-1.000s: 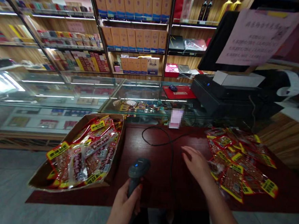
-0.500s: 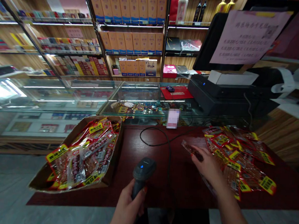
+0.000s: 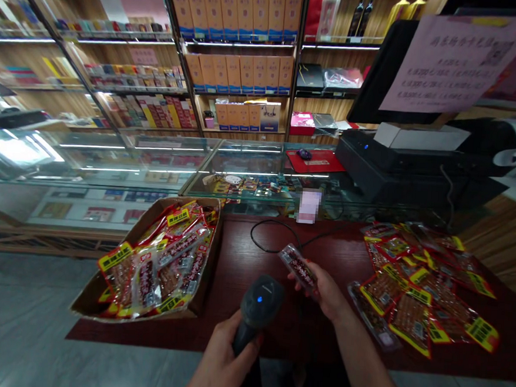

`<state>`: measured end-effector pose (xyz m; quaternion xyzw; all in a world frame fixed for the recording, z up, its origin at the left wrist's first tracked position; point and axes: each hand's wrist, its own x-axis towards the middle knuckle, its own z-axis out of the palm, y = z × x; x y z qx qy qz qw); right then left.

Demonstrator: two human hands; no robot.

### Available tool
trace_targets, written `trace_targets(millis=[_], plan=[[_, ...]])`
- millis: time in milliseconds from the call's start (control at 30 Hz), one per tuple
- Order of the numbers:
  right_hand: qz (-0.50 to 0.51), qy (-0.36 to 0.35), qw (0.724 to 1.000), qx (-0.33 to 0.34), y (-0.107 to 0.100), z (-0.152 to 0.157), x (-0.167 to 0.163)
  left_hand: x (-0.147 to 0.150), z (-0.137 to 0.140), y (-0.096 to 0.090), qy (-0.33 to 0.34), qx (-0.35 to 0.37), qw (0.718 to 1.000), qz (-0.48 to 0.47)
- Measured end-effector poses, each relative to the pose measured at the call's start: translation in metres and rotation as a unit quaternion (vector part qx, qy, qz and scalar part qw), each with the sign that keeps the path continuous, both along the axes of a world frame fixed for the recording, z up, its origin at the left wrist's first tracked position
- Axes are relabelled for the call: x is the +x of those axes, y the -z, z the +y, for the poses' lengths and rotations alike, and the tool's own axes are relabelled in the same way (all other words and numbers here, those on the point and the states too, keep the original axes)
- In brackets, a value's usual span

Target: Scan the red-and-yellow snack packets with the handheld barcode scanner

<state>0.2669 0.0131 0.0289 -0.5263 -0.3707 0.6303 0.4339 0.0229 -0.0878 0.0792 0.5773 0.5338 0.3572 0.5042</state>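
Note:
Wrapped round the handle of a dark barcode scanner (image 3: 260, 303) is my left hand (image 3: 228, 350); a small blue light glows on the scanner's top. My right hand (image 3: 322, 289) grips a narrow, clear-wrapped snack packet (image 3: 297, 266) with dark contents and pale lettering, held over the table just right of the scanner. To the right lies a loose pile of red and yellow snack packets (image 3: 419, 293), with a long clear snack packet (image 3: 373, 319) at its near left edge. On the left, a cardboard box (image 3: 208, 272) holds several similar packets.
A thin black cable (image 3: 254, 243) loops across the dark red table (image 3: 231, 262). Beyond stands a glass display counter (image 3: 225, 156) with a red mouse mat (image 3: 317, 162). A monitor (image 3: 382, 66) and a black cash drawer (image 3: 401, 174) are at the back right.
My right hand has moved left from beside the pile with the snack packet, bringing it near the scanner. The long clear packet at the pile's edge now shows fully. The camera view has shifted slightly.

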Motion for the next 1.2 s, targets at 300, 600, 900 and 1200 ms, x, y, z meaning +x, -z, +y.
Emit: trace_targets(millis=[300, 600, 900, 1200], plan=[[-0.060, 0.000, 0.998, 0.033, 0.003, -0.002, 0.007, 0.000, 0.003, -0.001, 0.022, 0.013, 1.000, 0.018], [-0.077, 0.000, 0.996, 0.039, -0.001, -0.008, 0.004, 0.004, 0.001, -0.003, -0.012, -0.024, 1.000, -0.011], [-0.026, -0.001, 0.999, 0.021, -0.005, 0.009, -0.023, 0.003, 0.001, 0.020, -0.061, -0.112, 0.991, -0.037], [0.037, -0.156, 0.981, 0.109, -0.063, 0.083, -0.163, -0.016, -0.004, 0.038, -0.168, -0.135, 0.972, -0.091]])
